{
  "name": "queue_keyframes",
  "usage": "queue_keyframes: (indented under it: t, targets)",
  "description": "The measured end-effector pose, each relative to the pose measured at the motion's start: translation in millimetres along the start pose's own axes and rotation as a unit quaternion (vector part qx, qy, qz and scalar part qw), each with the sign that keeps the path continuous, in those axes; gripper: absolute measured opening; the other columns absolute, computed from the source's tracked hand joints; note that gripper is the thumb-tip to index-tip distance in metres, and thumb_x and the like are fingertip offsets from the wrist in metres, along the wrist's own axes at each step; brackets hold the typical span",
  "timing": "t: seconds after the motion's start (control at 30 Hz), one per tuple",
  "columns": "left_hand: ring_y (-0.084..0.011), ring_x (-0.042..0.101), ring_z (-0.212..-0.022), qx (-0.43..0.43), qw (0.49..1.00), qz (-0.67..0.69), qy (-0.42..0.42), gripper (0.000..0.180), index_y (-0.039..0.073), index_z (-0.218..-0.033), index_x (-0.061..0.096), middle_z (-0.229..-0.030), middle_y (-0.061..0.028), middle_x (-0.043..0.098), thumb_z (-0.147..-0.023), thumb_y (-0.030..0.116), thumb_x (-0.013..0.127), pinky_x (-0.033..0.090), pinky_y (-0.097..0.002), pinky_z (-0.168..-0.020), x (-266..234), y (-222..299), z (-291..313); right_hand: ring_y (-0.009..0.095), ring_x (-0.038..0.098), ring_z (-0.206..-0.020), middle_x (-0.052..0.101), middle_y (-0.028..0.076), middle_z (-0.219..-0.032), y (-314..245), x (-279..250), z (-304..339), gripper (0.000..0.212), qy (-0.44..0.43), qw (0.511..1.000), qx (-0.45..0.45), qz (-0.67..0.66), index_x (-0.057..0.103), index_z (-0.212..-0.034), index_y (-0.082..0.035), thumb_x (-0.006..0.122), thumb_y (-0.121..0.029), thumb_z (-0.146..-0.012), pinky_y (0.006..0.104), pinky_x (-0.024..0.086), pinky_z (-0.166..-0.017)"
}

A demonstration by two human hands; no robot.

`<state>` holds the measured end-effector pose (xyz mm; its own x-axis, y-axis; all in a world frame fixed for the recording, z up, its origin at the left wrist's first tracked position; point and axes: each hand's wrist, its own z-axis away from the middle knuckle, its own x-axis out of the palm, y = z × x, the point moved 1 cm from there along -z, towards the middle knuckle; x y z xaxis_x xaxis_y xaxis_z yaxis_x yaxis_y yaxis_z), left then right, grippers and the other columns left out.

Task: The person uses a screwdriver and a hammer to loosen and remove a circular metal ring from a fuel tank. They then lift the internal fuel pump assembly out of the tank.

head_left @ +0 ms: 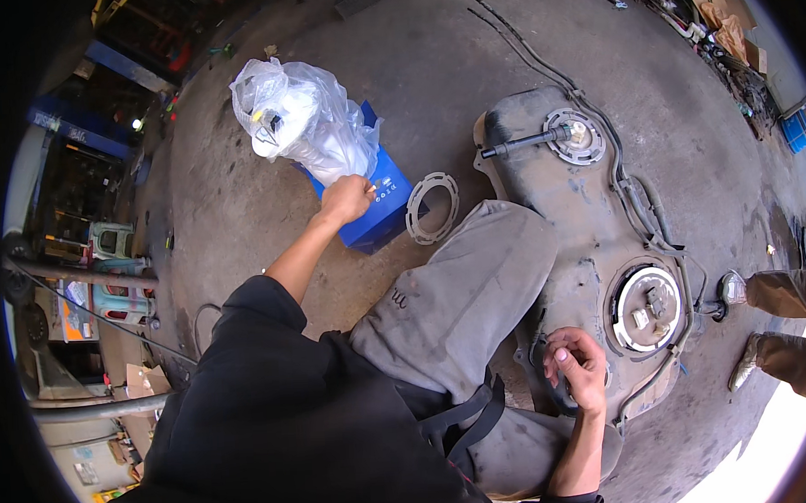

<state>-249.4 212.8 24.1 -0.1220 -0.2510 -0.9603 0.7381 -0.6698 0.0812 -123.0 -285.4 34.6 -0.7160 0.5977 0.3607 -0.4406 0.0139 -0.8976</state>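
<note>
My left hand (347,200) is closed against a blue cardboard box (379,221); what its fingers pinch is hidden. A white part (289,113), wrapped in a clear plastic bag (324,98), sticks out of the box's upper end. Leaning by the box is a flat grey notched ring (412,217). My right hand (577,370) hovers over the near edge of a dusty fuel tank (560,236), its fingers loosely curled and apart, with nothing seen in them. The tank carries a round white-rimmed cap (646,288) and, at its far end, a metal lock ring (551,139).
Black hoses (630,197) run along the tank's right side. A person's shoes (735,286) stand to the right. Plastic stools (122,295) are at the left. Cardboard (721,8) and scrap line the far right wall, near a blue bucket (798,131).
</note>
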Motion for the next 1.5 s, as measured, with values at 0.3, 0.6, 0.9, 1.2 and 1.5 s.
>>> queue_keyframes:
  t: [0.3,0.6,0.9,1.2,1.5]
  targets:
    - [-0.0395,0.073,-0.092,-0.014,0.992,-0.123,0.027,0.018,0.007,-0.1,0.072,-0.098,-0.0207,0.075,-0.094,0.023,0.065,0.057,-0.0521,-0.079,81.0,-52.7,-50.6,0.013,0.063,-0.067,0.068,0.009,-0.085,-1.1,30.0,40.9,0.024,0.085,0.996,0.003,-0.018,0.063,-0.116,0.003,0.069,-0.013,-0.1,0.0237,0.048,-0.054]
    - [-0.042,0.069,-0.097,0.116,0.986,-0.032,0.116,0.037,0.018,-0.139,0.059,-0.113,-0.0216,0.071,-0.103,0.022,0.054,0.054,-0.0529,-0.08,98.9,-35.4,-40.8,0.013,0.06,-0.057,0.064,0.009,-0.076,-23.2,16.3,102.7,0.023,0.43,0.901,-0.012,-0.053,0.063,-0.11,0.003,0.06,-0.019,-0.106,0.0235,0.046,-0.047]
    - [-0.0281,0.031,-0.151,0.219,0.758,0.538,-0.296,0.066,-0.005,-0.155,0.037,-0.162,-0.0194,0.036,-0.108,0.039,0.053,0.024,-0.0376,-0.123,44.2,133.0,25.8,0.016,0.067,-0.074,0.07,0.011,-0.089,-26.5,-55.4,41.9,0.036,0.624,0.721,0.056,0.297,0.062,-0.119,0.001,0.069,-0.03,-0.101,0.0315,0.053,-0.064]
    - [-0.0399,0.041,-0.141,0.463,0.839,0.281,-0.041,0.063,0.0,-0.148,0.049,-0.151,-0.0228,0.046,-0.098,0.034,0.065,0.029,-0.05,-0.118,-10.4,214.0,23.5,0.033,0.071,-0.094,0.074,0.02,-0.103,-61.4,-107.1,-1.7,0.043,0.61,0.662,0.118,0.42,0.062,-0.122,0.0,0.068,-0.036,-0.099,0.0422,0.053,-0.085]
    - [-0.0375,0.046,-0.135,0.408,0.844,0.329,-0.113,0.063,-0.002,-0.143,0.053,-0.148,-0.0206,0.048,-0.098,0.041,0.058,0.034,-0.049,-0.115,-6.2,232.3,15.8,0.025,0.066,-0.082,0.068,0.014,-0.1,-41.9,-116.2,-5.6,0.028,0.657,0.587,0.016,0.473,0.065,-0.119,-0.002,0.068,-0.022,-0.1,0.0369,0.053,-0.076]
